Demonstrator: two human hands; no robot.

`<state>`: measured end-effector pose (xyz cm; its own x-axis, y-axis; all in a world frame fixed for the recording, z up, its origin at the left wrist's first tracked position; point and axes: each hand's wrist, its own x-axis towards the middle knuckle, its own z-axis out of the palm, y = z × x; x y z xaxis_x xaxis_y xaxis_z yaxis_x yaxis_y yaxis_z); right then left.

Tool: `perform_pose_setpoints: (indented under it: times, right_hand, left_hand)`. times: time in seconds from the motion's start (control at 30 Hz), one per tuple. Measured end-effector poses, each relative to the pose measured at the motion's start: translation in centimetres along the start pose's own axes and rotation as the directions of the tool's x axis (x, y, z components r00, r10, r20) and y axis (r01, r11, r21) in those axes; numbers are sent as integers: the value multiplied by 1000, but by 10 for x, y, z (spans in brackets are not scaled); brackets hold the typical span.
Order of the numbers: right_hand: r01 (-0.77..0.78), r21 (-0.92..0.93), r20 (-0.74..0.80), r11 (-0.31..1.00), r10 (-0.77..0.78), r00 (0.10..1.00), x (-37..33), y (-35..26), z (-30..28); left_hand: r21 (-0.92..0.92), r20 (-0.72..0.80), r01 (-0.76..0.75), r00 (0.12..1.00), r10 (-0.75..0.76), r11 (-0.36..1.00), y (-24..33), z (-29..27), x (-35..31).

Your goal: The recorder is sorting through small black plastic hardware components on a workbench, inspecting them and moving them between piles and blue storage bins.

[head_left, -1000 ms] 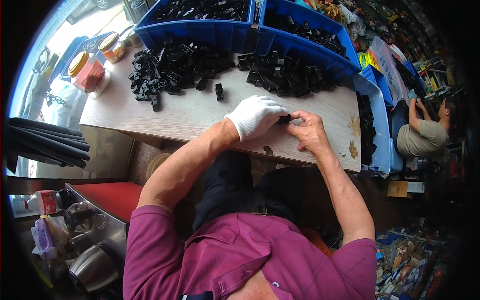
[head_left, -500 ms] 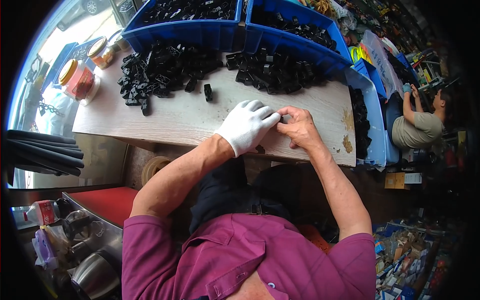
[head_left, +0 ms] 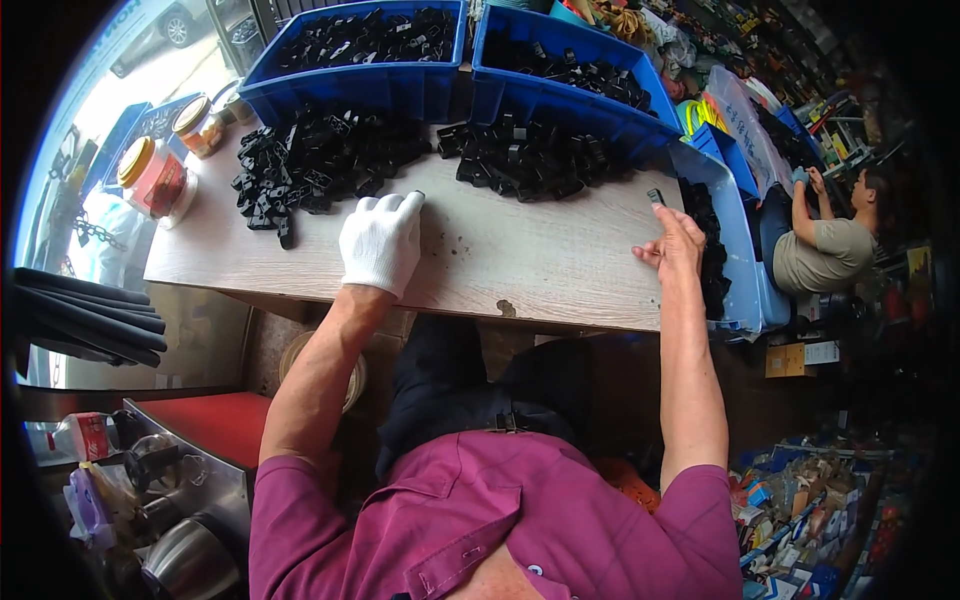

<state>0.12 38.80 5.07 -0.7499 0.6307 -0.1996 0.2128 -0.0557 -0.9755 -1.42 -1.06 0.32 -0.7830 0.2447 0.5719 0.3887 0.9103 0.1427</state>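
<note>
My right hand [head_left: 678, 243], bare, has swung out to the table's right end. Between its thumb and fingertips sits a small black plastic part [head_left: 655, 196] with a paler patch on it, close to the light-blue bin [head_left: 742, 215]. In a white knit glove, my left hand [head_left: 382, 238] rests with curled fingers on the table, just in front of the left pile of black plastic parts [head_left: 310, 165]. Whatever those gloved fingers grip is hidden beneath them. A second pile of black parts [head_left: 530, 160] lies right of centre.
Two blue bins of black parts, left [head_left: 350, 85] and right [head_left: 570, 105], line the table's back edge. Lidded jars [head_left: 155, 180] stand at the left. Beyond the light-blue bin sits another person [head_left: 835, 245]. A worn wooden tabletop [head_left: 540, 255] lies before me.
My hands were together near the front edge and have parted. The left went left to where a lone black part lay; the right carried a black part toward the light-blue bin.
</note>
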Motion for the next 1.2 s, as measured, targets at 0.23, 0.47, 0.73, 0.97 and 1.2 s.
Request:
perform_pose_setpoints:
  times: [0.23, 0.47, 0.73, 0.97, 1.2]
  right_hand:
    - [61, -89, 132, 994, -49, 990, -7, 2, 20]
    - [205, -371, 348, 906, -70, 935, -17, 0, 79]
    - [242, -512, 385, 824, -32, 922, -11, 0, 89]
    - [96, -453, 409, 887, 111, 906, -23, 1, 72]
    - [183, -482, 430, 857, 49, 901, -36, 5, 74]
  left_hand:
    - [-189, 29, -147, 988, 155, 971, 25, -2, 6]
    - [-270, -28, -233, 972, 234, 934, 38, 8, 15]
    - [-287, -13, -207, 977, 213, 935, 35, 9, 13]
    - [-422, 25, -59, 997, 77, 904, 35, 5, 12]
    - [-537, -15, -47, 999, 46, 842, 36, 9, 8]
